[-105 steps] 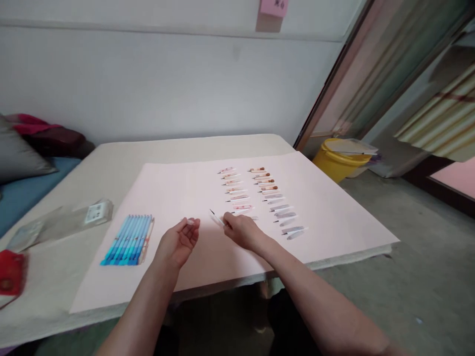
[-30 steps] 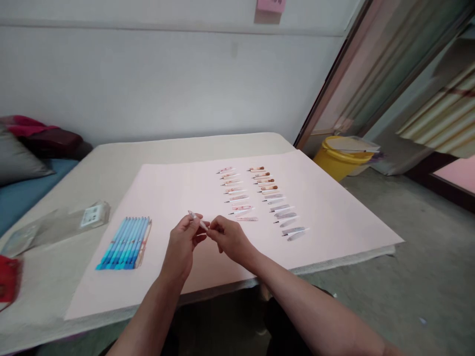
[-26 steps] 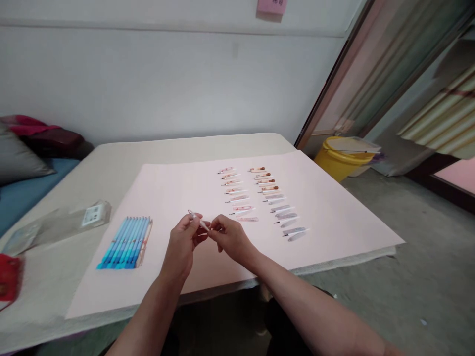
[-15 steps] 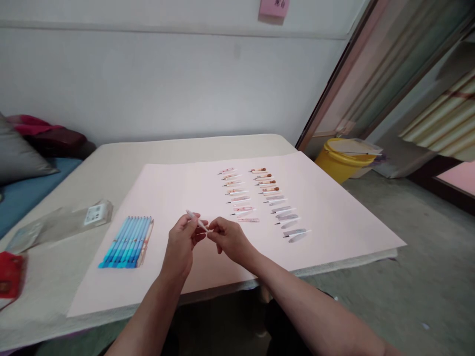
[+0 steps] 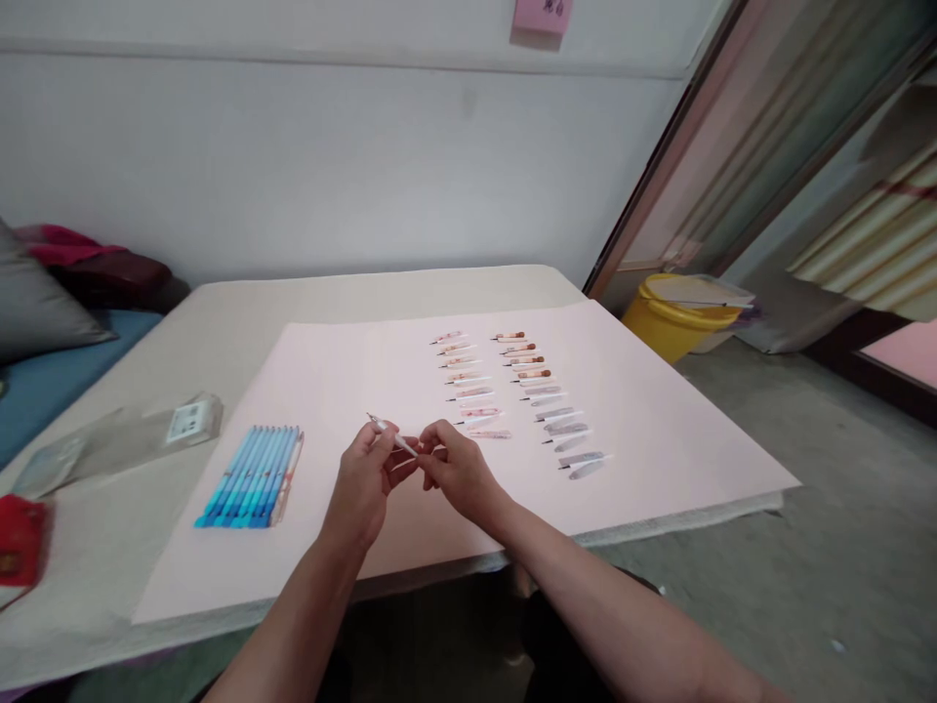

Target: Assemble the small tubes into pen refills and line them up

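Note:
Between the thumb and fingers of my left hand [image 5: 364, 478] is a slim white pen [image 5: 397, 439], tilted with its thin tip pointing up and left. My right hand [image 5: 460, 471] pinches the pen's lower right end; what exactly its fingertips grip there is too small to make out. To the right of my hands lie two columns of pens taken apart, the pink-patterned pen parts [image 5: 479, 413] nearer and the grey pen parts [image 5: 581, 459] farther right. A row of blue pens [image 5: 249, 478] lies side by side to the left, with a pale pen at its right edge.
Pink paper [image 5: 351, 361] covers much of the table [image 5: 241, 298]. A clear plastic bag [image 5: 139, 439] and a red object [image 5: 20, 542] lie at the left. Beyond the right edge stands a yellow bucket [image 5: 659, 327]; a grey cushion [image 5: 40, 303] is at far left.
Both hands have shifted slightly right with the pen. A thin tip now shows at the pen's upper end, where it looked blunt before.

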A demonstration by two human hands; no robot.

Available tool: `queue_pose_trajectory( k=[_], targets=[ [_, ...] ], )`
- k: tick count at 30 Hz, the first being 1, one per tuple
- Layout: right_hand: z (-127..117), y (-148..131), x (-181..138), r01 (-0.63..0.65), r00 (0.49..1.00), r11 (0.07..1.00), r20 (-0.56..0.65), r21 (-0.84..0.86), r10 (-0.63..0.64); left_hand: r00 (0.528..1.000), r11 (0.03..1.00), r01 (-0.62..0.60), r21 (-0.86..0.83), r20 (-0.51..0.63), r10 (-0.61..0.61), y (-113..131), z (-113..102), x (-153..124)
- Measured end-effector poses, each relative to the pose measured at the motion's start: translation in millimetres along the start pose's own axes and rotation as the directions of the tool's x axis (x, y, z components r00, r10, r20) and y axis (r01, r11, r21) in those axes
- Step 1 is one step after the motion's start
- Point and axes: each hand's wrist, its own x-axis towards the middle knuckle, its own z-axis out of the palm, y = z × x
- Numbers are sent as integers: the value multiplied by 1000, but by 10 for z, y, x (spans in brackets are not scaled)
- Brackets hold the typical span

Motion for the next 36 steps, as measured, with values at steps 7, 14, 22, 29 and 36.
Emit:
queue_pose_trajectory(
  k=[7,14,22,29,36],
  targets=[
    [-16,-34,19,-6,999,1000,50,-28,7,999,994,29,-108,-36,-33,-13,-82,59],
    [-161,-106,81,31,992,980,127,-195,-6,972,928,159,-338,-110,-207,-56,-173,163],
    [-887,143,196,-157,955,152,-111,-976,276,956,903,112,-415,-204,-212,59,-288,212],
    [-686,197,250,-52,954,207,13,-977,299,951,900,105,-424,-222,-215,46,-331,219],
    [-439,105,200,120,970,493,207,-862,126,956,915,68,-398,-235,-174,0,-321,226]
  ],
)
